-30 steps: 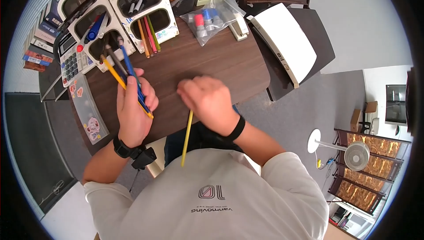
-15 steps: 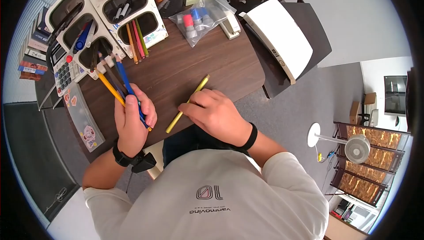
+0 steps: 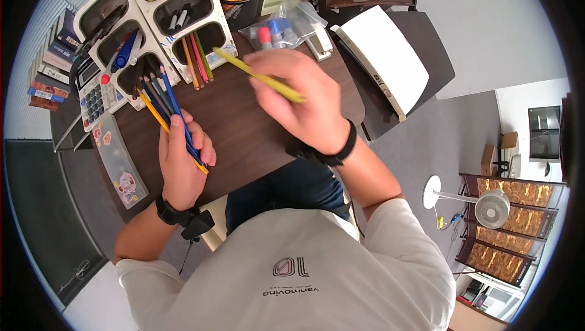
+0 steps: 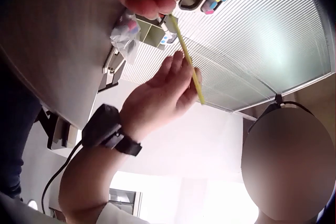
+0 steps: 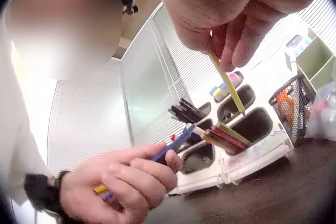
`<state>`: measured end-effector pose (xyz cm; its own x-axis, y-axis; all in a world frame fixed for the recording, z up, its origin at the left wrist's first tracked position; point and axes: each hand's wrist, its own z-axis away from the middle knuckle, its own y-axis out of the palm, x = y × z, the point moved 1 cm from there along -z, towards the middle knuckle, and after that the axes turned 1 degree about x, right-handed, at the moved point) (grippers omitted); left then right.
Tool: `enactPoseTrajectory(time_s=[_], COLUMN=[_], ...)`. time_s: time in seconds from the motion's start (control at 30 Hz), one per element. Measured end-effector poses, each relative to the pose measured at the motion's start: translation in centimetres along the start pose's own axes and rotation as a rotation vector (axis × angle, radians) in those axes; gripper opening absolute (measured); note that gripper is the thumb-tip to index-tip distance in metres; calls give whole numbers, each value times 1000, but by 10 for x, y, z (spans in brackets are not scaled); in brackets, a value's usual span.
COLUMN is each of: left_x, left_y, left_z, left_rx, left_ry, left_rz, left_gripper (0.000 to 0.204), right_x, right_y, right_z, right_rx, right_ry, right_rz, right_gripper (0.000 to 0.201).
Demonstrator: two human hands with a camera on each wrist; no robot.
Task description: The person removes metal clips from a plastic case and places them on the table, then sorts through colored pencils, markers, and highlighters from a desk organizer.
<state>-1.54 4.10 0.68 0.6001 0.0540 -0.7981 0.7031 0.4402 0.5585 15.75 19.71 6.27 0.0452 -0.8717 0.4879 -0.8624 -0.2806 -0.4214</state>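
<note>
My left hand grips a bundle of coloured pencils, among them a yellow-orange one and a blue one, points toward the organizer. My right hand is raised over the table and pinches a yellow-green pencil. In the right wrist view that pencil slants down, its tip overlapping the white organizer. One front compartment holds several coloured pencils in orange, pink and green. The neighbouring compartment, behind the left hand's bundle, has dark pencils in it.
A calculator and a clear stickered case lie on the left. Right of the organizer stand a black mesh cup and a clear plastic bag with bottles. A white stapler lies near the table's right edge.
My right hand has turned the yellow-green pencil and carried it from the table's near edge up toward the organizer. The left hand keeps its bundle nearly in place.
</note>
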Motion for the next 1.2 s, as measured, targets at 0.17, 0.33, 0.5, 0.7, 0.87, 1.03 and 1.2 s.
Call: enactPoseTrajectory(time_s=[0.17, 0.33, 0.5, 0.7, 0.87, 1.03, 1.2], left_x=[2, 4, 3, 1, 2, 10, 9], left_y=[3, 0, -4, 0, -2, -11, -7], left_z=[-2, -4, -4, -3, -2, -5, -5], left_rx=[-8, 10, 26, 27, 38, 105, 101], left_ry=[-8, -88, -137, -143, -115, -98, -103], left_rz=[37, 91, 91, 57, 76, 144, 142], left_gripper=[29, 28, 28, 30, 28, 27, 28], right_x=[-36, -49, -54, -40, 7, 36, 39], right_y=[39, 55, 63, 51, 22, 22, 23], right_z=[-19, -26, -22, -22, 6, 33, 47], right_rx=[202, 253, 268, 221, 274, 374, 379], right_ry=[-4, 56, 135, 135, 153, 220, 55], right_rz=[173, 223, 209, 182, 55, -58, -24], right_gripper=[29, 21, 17, 24, 36, 42, 46])
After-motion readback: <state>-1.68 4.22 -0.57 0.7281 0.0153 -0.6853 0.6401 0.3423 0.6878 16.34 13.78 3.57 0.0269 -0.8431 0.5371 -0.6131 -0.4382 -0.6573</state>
